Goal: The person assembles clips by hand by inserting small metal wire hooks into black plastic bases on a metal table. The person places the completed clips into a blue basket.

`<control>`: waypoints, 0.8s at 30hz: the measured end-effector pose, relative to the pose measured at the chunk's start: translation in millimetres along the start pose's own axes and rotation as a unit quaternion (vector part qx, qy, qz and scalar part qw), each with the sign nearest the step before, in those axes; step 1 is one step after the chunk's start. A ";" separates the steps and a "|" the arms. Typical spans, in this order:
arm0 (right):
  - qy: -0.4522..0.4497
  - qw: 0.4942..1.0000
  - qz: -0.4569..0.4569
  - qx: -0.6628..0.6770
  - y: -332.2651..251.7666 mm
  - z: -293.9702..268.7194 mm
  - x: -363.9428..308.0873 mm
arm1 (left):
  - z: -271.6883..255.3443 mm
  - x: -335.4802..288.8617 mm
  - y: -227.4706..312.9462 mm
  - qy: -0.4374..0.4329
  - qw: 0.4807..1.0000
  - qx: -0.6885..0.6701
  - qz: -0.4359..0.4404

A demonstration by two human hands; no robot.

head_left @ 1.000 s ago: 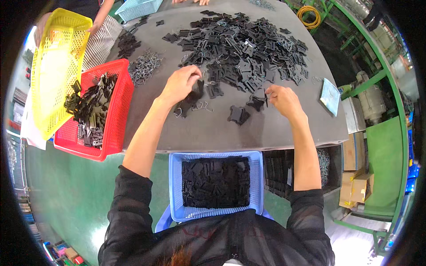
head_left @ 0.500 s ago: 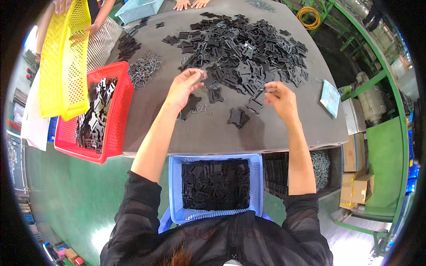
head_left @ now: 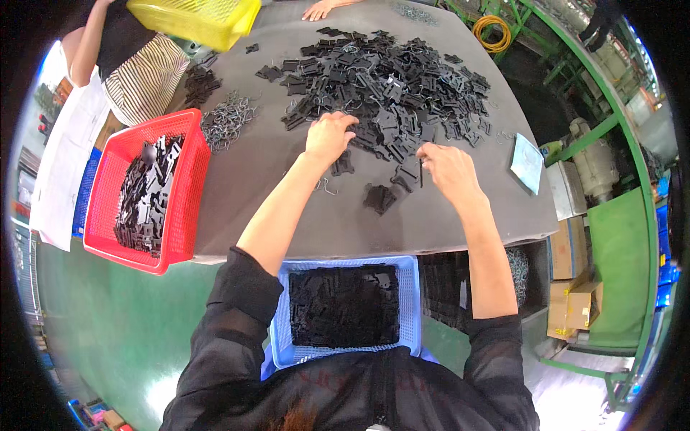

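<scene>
My left hand [head_left: 329, 138] is at the near edge of a big pile of black flat plastic pieces [head_left: 388, 82], its fingers curled together; whatever they hold is hidden. My right hand [head_left: 449, 169] pinches a black plastic piece [head_left: 421, 172], seen nearly edge-on, just above the grey table [head_left: 302, 233]. Between the hands and nearer to me lie a few loose black pieces [head_left: 379, 198]. Bent wire hooks [head_left: 327, 187] rest beside my left forearm.
A blue basket [head_left: 411, 302] of black pieces is right before me, below the table edge. A red basket [head_left: 176, 223] with more pieces stands at the left, near a heap of wire hooks [head_left: 228, 121]. Across the table, a person is beside a yellow basket [head_left: 194, 21]. A light-blue packet [head_left: 527, 164] lies right.
My left hand has moved right, to the pile. My right hand has shifted slightly down and left, tilting the piece. The yellow basket has swung up and away from the red one.
</scene>
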State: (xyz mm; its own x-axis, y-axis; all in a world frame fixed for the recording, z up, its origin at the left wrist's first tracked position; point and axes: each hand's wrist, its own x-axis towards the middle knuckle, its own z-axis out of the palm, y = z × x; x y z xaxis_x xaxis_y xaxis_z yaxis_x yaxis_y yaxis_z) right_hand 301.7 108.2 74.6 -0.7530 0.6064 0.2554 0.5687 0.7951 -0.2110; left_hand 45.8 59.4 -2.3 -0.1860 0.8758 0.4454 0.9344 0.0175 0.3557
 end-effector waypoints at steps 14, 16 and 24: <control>0.026 0.994 -0.102 -0.042 9.5 2.1 -1.4 | -27.5 9.2 -13.0 -0.006 0.690 -0.664 -0.288; 0.021 0.992 -0.119 -0.047 7.8 -2.4 2.7 | -31.9 7.4 -4.9 -0.020 0.685 -0.671 -0.282; -0.135 0.990 -0.017 0.040 3.7 -18.1 23.3 | -19.4 -5.2 -3.3 -0.033 0.621 -0.746 -0.240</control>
State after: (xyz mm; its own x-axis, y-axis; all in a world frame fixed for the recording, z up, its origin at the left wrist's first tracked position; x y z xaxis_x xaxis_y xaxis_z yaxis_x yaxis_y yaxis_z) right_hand 292.2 125.5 96.8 -0.8388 0.5444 0.0048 0.5210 0.8052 -0.2830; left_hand 37.8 45.4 10.1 -0.2754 0.9611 -0.0230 -0.5531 -0.1388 0.8214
